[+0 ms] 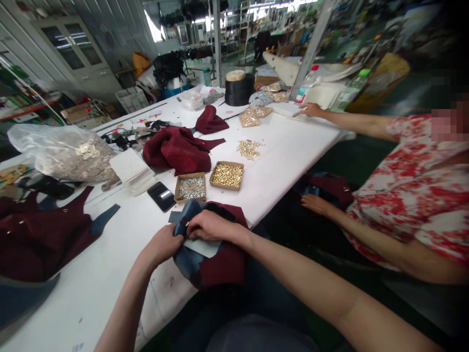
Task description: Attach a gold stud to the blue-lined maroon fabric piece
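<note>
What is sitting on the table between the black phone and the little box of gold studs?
In the head view, a small cardboard box of silver studs sits between the phone and the gold-stud box.

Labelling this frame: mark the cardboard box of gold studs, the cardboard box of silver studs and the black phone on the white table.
Cardboard box of gold studs [226, 175]: head view, on the stud heap.
Cardboard box of silver studs [191, 187]: head view, on the studs inside.
Black phone [161, 196]: head view, middle of its screen.
</note>
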A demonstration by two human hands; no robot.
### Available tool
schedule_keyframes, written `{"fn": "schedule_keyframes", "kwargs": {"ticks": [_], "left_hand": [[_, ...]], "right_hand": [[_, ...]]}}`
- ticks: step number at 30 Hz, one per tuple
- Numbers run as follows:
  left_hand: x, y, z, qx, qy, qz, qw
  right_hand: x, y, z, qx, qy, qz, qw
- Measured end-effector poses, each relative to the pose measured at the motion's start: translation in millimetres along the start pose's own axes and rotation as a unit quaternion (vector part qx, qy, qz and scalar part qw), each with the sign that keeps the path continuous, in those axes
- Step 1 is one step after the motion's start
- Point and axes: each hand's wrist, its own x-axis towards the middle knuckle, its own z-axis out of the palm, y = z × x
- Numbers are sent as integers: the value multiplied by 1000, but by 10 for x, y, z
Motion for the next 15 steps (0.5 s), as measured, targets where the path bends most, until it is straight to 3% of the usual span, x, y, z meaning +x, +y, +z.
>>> {"fn": "schedule_keyframes", "kwargs": {"ticks": [5, 15], "left_hand": [[47, 28, -34, -7, 12, -16, 1000], [50, 60, -140, -96, -14, -43, 994]], "right_hand": [[64, -93, 114, -129, 6, 48, 991], [94, 47, -13, -108, -32, 4, 994]]}}
